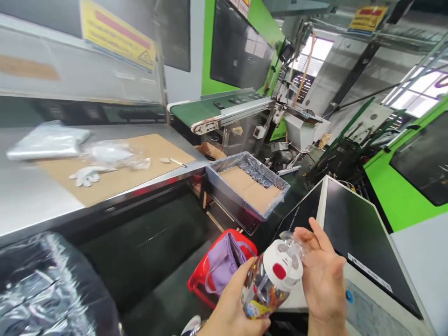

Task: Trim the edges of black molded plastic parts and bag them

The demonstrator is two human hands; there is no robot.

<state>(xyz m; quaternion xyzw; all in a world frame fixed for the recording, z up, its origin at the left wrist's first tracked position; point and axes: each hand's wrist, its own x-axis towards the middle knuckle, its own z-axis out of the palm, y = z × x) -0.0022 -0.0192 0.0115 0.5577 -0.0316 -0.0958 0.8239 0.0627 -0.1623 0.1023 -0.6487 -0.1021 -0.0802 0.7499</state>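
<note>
A clear drinking bottle (257, 291) with coloured pictures on its side leans in front of me. Its white lid (285, 259) carries a red button, and a clear flip cap (293, 242) stands raised at the top. My left hand (233, 303) is wrapped round the bottle's body. Beside the lid, my right hand (324, 270) has its palm turned toward me and its fingers spread, some of them against or just behind the clear cap. Whether they press on the cap, I cannot tell.
Below is a red stool or basket (199, 280) with a purple bag (226, 261). A lined crate (227, 196) holds cardboard. On the metal bench (21, 196) lie a white glove (87, 176) and plastic bags (49, 140). A green conveyor (199, 111) stands behind; a dark monitor-like panel (364, 238) is right.
</note>
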